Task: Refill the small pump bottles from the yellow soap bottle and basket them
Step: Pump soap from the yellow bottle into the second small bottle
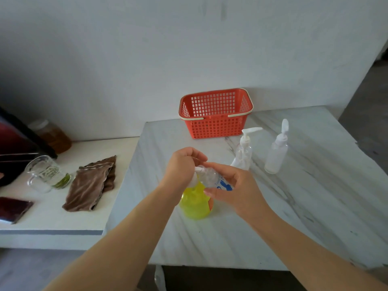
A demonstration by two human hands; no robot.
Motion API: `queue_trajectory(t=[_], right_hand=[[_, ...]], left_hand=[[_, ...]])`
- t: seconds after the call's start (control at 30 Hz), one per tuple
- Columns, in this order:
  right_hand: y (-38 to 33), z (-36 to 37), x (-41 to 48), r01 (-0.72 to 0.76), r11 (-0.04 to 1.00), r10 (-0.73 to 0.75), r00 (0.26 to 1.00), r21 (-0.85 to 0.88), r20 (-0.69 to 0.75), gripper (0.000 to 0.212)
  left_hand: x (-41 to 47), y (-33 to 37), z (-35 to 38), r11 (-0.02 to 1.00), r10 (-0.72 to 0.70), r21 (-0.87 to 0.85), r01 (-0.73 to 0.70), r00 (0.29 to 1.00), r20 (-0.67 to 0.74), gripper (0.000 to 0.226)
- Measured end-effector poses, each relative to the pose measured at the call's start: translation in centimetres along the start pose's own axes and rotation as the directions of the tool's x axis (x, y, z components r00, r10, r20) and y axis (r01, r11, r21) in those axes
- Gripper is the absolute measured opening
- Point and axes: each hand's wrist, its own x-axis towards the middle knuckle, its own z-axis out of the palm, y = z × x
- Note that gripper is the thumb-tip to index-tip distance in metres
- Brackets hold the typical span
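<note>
Left hand (184,166): fingers are curled down over the white pump head of the yellow soap bottle (195,204), which is gripped from above. Right hand (237,185): thumb and fingers are curled round a small clear bottle (216,179), which is held off the table just beside the pump head.

Yellow soap bottle: translucent plastic, rounded, squat, filled with bright yellow liquid, with an orange label patch on its 3 o'clock side. It is stood upright on the table (210,238), long axis vertical, near the front middle of the top.

Small clear bottle: smooth see-through plastic, blue print on the wall. It is tilted, with its long axis run from 10 to 4 o'clock and its neck end turned to 10 o'clock, at the white nozzle. Whether nozzle and mouth touch cannot be told.

Table: pale marble-look slab, grey veins, glossy.

Basket (216,114): orange-red plastic lattice, rectangular, cream handles folded along the rim, set at 12 o'clock from the yellow bottle, by the wall.

Two pump bottles, frosted-clear with white pumps, are stood upright at 2 o'clock: the nearer bottle (244,152) and the farther bottle (276,154), slightly apart.

On the lower white counter at 9 o'clock are laid a crumpled brown cloth (92,185) and a glass mug (45,175).
</note>
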Motion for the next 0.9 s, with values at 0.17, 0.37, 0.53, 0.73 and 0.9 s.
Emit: queue_trajectory(t=[0.17,0.37,0.53,0.73,0.9], right_hand=[[0.2,-0.1,-0.2,0.002,1.0,-0.002,1.0,-0.012,-0.005,0.056],[-0.5,-0.3,-0.3,0.02,0.999,-0.02,1.0,-0.03,-0.01,0.053],[-0.8,-0.2,-0.4,0.015,1.0,-0.016,1.0,-0.013,-0.008,0.052],[-0.7,-0.6,-0.7,0.013,0.999,-0.013,1.0,-0.03,-0.015,0.049],[-1.2,-1.5,-1.0,0.016,0.999,-0.018,1.0,-0.049,-0.026,0.048]], left_hand=[[-0.1,0.1,0.3,1.0,-0.003,0.015,0.003,1.0,-0.006,0.04],[-0.8,0.8,0.3,1.0,0.022,-0.013,-0.023,0.998,-0.065,0.039],[-0.6,1.1,-0.3,0.997,0.035,-0.061,-0.038,0.998,-0.048,0.03],[-1.0,1.7,-1.0,0.997,0.038,-0.059,-0.039,0.999,-0.019,0.027],[-1.4,3.1,-1.6,0.995,0.068,-0.07,-0.071,0.997,-0.035,0.035]])
